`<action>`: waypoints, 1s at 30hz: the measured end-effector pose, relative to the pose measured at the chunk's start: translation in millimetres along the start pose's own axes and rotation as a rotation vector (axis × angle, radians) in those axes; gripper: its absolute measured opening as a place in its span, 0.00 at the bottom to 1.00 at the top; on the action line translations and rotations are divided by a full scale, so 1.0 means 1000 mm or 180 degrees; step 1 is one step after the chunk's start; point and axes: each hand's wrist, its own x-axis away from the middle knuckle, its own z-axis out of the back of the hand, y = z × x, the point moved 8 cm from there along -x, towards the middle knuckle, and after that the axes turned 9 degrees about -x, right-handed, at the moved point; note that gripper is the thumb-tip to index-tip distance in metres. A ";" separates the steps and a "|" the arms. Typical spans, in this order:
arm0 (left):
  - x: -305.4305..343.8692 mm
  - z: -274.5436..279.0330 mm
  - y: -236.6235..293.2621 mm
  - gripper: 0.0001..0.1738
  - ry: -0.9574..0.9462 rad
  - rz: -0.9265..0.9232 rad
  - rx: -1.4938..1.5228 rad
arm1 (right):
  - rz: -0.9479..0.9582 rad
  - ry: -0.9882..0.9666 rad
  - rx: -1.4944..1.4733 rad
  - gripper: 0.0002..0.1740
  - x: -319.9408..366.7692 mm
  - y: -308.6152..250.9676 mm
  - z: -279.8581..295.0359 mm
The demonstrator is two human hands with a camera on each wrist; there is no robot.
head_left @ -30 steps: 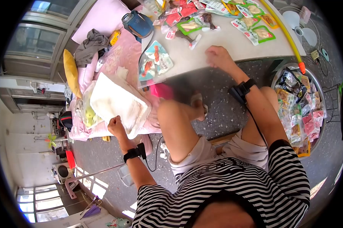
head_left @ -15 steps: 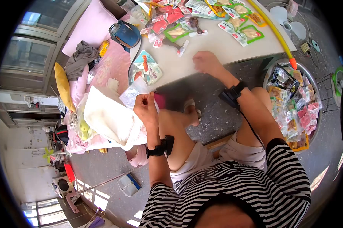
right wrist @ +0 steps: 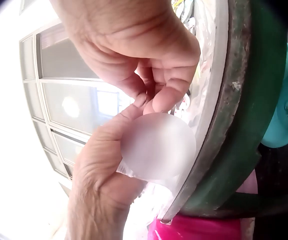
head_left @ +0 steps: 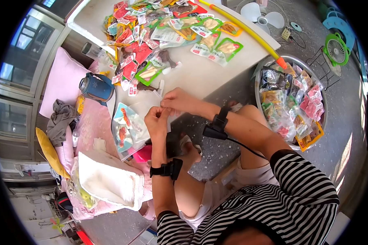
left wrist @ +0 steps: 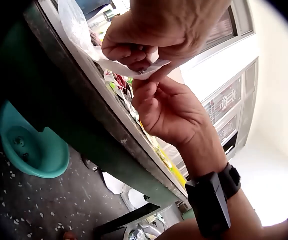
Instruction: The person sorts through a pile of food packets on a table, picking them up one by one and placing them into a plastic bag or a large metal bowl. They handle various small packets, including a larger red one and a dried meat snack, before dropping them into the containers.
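A clear plastic bag (head_left: 140,130) hangs from my left hand (head_left: 156,122) over the table's near edge. The left thumb and fingers pinch its top edge, as the left wrist view also shows on the white, creased film (left wrist: 76,25). Against the left fingertips, my right hand (head_left: 183,101) pinches the same edge between thumb and curled fingers. In the right wrist view the bag (right wrist: 159,147) hangs below the right hand (right wrist: 139,50). Beside the bag on the table lies a pale blue food packet (head_left: 122,127) with an orange-red picture.
A heap of snack packets (head_left: 131,49) covers the table's far side, beside a yellow tube (head_left: 245,30). A blue jug (head_left: 97,87) stands at the left. A metal basin (head_left: 255,81) of packets is at the right; a white foam box (head_left: 110,181) sits on the pink bed.
My left hand has come from beside the white box, bringing the plastic bag to the table edge. The right hand has met it there and pinches the bag. The head view has shifted.
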 end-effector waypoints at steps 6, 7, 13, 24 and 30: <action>-0.009 0.018 -0.007 0.09 0.0082 0.0269 0.1055 | -0.0140 0.0002 -0.0280 0.13 -0.006 0.002 0.002; -0.009 0.022 -0.016 0.11 0.0166 0.0292 0.1077 | -0.0141 0.0023 -0.0257 0.12 -0.007 0.002 0.003; 0.029 0.050 0.033 0.12 0.1752 -0.1049 -0.1725 | 0.0882 0.0849 0.2664 0.10 -0.005 -0.023 0.012; 0.034 0.067 0.024 0.07 0.1780 -0.0648 -0.1917 | 0.0449 0.0632 0.1602 0.10 -0.016 -0.024 0.014; 0.037 0.089 0.026 0.06 0.2283 -0.0896 -0.2149 | 0.0030 0.0845 0.0968 0.18 -0.031 -0.020 0.028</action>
